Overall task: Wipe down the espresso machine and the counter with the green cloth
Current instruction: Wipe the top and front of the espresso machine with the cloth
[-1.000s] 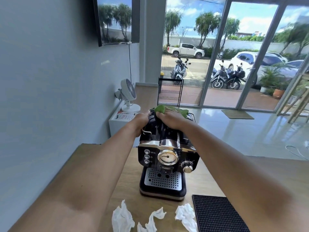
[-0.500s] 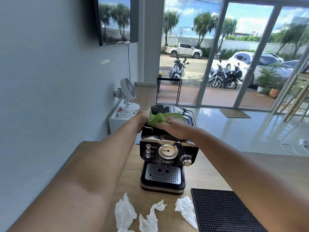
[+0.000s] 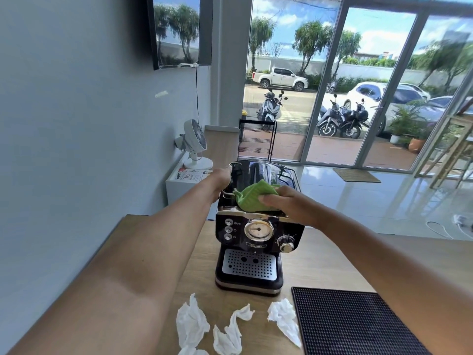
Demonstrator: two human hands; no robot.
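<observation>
The green cloth (image 3: 252, 197) lies bunched on top of the espresso machine (image 3: 256, 242), at the front edge of its top, just above the gauge. The right hand (image 3: 289, 204) comes in from the machine's right side and grips the cloth, its fingers bent over the fabric and pressing it onto the top. The left hand (image 3: 222, 178) rests against the machine's upper left side, apparently steadying it. Its fingers are hidden behind the body, so how far they curl cannot be told.

The coming move seems to turn on what lies either side of the cloth. The rest of the top runs away from the hand toward the machine's back, and the front face drops directly below it. The right hand is the nearer one for either stroke. The tabletop (image 3: 320, 262) around the machine's base looks not yet wiped. Crumpled tissues (image 3: 190, 324) lie in front of the machine and a black mat (image 3: 353, 321) to its front right.
</observation>
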